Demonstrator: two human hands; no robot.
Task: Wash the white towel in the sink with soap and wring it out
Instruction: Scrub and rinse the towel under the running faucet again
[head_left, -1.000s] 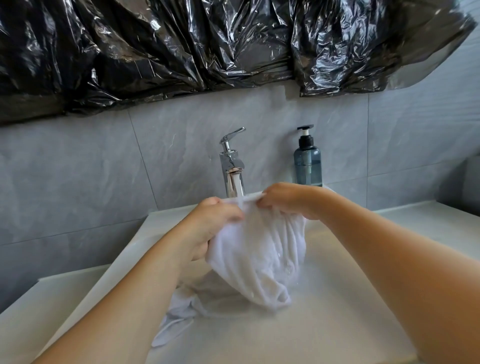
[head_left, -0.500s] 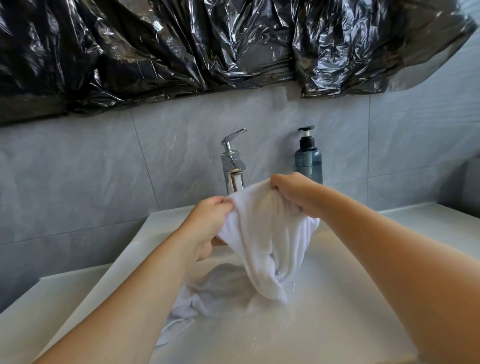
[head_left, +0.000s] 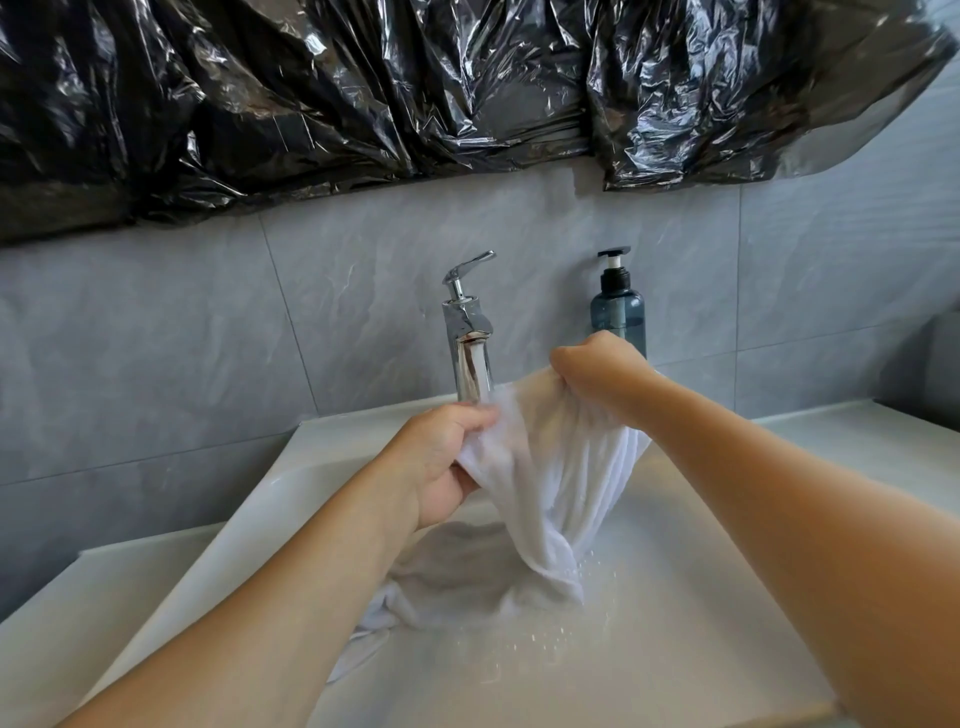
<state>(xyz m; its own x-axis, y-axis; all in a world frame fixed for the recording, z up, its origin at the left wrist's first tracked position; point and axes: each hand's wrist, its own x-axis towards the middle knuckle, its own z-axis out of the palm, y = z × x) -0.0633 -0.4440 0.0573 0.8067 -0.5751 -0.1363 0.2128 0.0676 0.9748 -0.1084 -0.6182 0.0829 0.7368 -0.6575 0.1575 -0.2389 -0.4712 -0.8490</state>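
The wet white towel (head_left: 561, 488) hangs over the white sink (head_left: 675, 623), stretched between both hands just below the chrome tap (head_left: 467, 343). My left hand (head_left: 441, 457) grips its left edge with curled fingers. My right hand (head_left: 597, 374) grips the upper right edge, held higher and further back. The towel's lower part trails on the sink bottom towards the left. Water drops lie on the basin right of the towel. A blue soap pump bottle (head_left: 617, 306) stands behind my right hand by the wall.
Grey wall tiles (head_left: 208, 364) rise behind the sink. Crumpled black plastic sheeting (head_left: 415, 88) hangs across the wall above. The white counter (head_left: 857, 436) runs left and right of the basin.
My right hand has lifted its towel edge higher and to the right, away from the left hand. The cloth is spread wider between them, and drops have scattered on the basin.
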